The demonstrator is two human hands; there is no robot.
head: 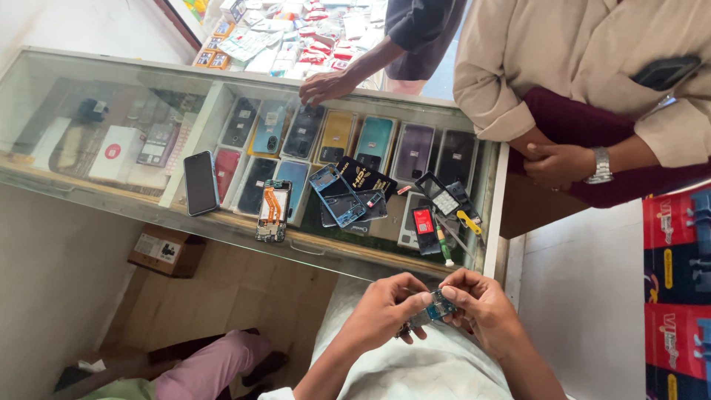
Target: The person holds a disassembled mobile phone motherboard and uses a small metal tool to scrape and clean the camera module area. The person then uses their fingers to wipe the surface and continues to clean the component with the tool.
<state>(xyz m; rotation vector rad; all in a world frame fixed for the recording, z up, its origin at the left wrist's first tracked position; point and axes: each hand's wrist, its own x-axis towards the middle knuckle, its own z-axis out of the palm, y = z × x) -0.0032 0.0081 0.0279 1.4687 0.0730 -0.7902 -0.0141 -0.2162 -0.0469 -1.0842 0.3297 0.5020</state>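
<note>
**Both hands on a small circuit board below a glass counter**

My left hand (385,311) and right hand (481,307) meet at six o'clock in the view, over my lap. Together they pinch a small blue-green circuit board (438,305) between the fingertips, each hand clenched on one end. At twelve o'clock from the board lies the glass display counter (89,81). On its top rest an opened phone with an orange flex cable (273,211), a blue phone frame (338,195) and a dark phone (201,182) towards ten o'clock. At one o'clock a bystander's hand (561,161) with a wristwatch (601,165) rests beside the counter; another person's hand (326,86) touches its far edge.
</note>
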